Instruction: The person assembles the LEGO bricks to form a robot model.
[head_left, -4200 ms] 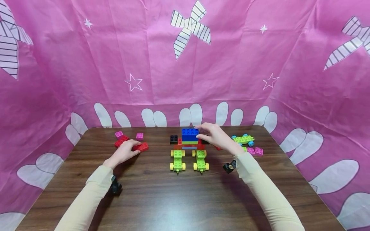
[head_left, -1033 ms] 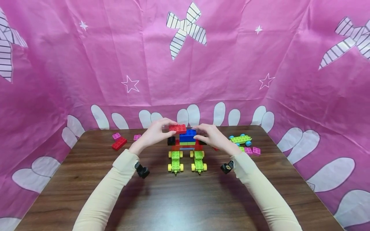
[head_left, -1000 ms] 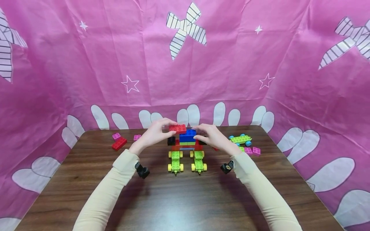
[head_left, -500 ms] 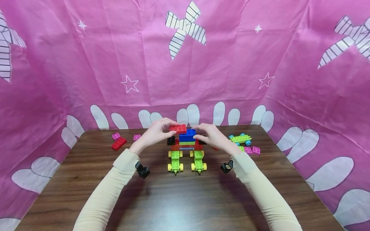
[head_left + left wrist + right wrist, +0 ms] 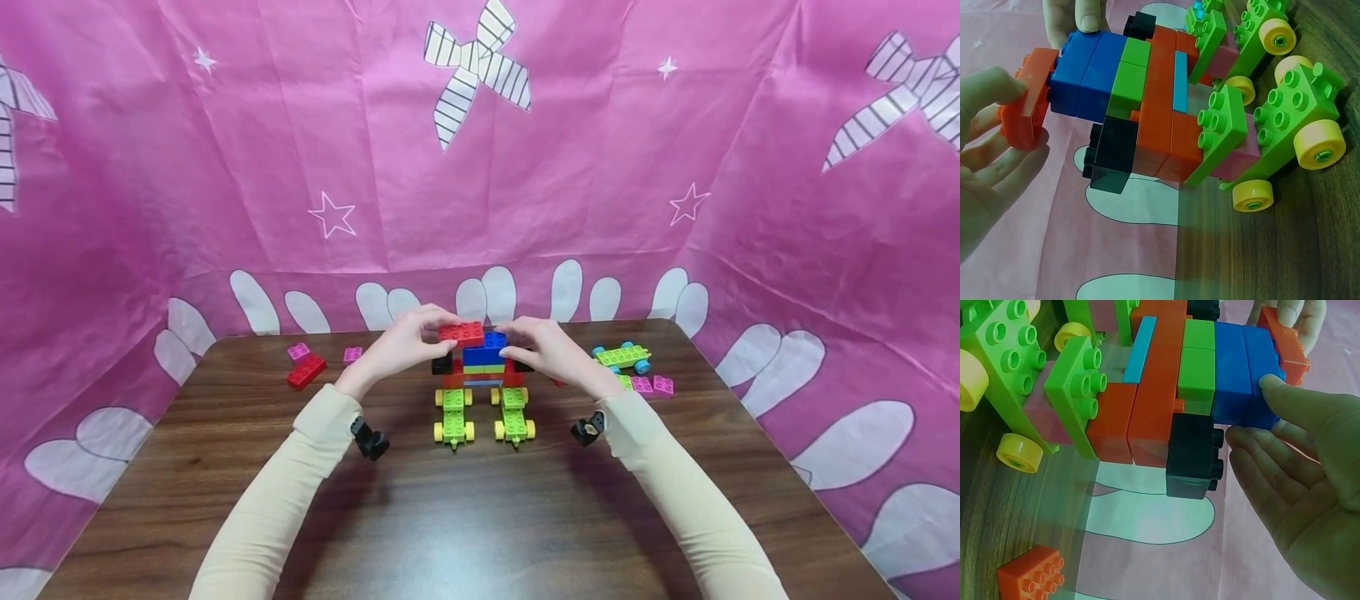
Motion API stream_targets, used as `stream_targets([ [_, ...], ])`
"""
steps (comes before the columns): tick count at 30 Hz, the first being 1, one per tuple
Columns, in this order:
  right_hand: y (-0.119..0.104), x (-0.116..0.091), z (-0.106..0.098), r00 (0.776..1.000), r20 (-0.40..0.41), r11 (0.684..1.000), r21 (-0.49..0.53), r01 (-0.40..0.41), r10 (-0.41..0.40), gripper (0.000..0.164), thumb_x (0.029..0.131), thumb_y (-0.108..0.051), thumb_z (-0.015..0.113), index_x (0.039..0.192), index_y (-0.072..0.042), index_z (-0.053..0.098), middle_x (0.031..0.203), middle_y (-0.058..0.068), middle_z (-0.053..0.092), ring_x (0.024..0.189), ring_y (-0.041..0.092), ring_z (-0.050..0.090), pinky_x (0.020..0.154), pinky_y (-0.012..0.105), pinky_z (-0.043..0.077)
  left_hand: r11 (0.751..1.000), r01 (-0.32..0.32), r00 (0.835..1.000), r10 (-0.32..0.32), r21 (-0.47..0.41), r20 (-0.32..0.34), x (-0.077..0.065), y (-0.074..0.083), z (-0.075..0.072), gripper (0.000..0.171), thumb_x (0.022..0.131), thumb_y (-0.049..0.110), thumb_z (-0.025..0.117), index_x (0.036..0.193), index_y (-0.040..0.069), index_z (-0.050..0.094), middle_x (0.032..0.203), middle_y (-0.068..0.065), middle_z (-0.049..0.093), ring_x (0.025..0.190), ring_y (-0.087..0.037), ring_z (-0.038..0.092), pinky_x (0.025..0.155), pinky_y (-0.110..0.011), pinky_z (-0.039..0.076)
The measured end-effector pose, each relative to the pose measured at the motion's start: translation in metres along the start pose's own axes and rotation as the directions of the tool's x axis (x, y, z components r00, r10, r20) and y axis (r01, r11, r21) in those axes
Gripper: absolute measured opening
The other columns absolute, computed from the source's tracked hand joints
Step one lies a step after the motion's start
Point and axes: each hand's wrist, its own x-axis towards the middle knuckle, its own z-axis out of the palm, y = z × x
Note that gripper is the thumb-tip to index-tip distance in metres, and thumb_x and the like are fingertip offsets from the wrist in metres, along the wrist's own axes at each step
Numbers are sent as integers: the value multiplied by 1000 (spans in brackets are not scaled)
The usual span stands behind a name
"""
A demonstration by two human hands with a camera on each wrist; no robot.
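A toy brick build stands mid-table: blue bricks (image 5: 482,357) over green, red and black ones, on lime wheeled bases (image 5: 453,417) with yellow wheels. My left hand (image 5: 405,340) pinches a red brick (image 5: 463,334) between thumb and fingers at the top left of the build. In the left wrist view that red brick (image 5: 1030,94) meets the studs of the upper blue brick, overhanging to the side; whether it is pressed fully down I cannot tell. My right hand (image 5: 553,354) holds the blue brick's right end, thumb in front; the right wrist view shows the thumb on the blue brick (image 5: 1260,369).
Left on the table (image 5: 480,517) lie a red brick (image 5: 306,372) and pink bricks (image 5: 352,355). To the right are a lime base with blue wheels (image 5: 622,357) and pink bricks (image 5: 663,384). Another red brick (image 5: 1030,575) lies beside the build. A pink curtain hangs behind.
About four seconds ago my left hand was at the red brick on the left of the table; that brick is now atop the build. Over the last second the hands have hardly moved.
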Motion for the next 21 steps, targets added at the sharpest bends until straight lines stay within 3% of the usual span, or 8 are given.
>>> stream_targets([
  [21,1,2,0,1000,14,1000,1,-17,17,39,88,-26,65,124,-13,60,116,5,66,101,16,65,87,35,55,998,45,998,-46,38,36,5,1,-3,34,85,22,68,118,14,62,116,-2,62,112,-20,58,98,-40,49],
])
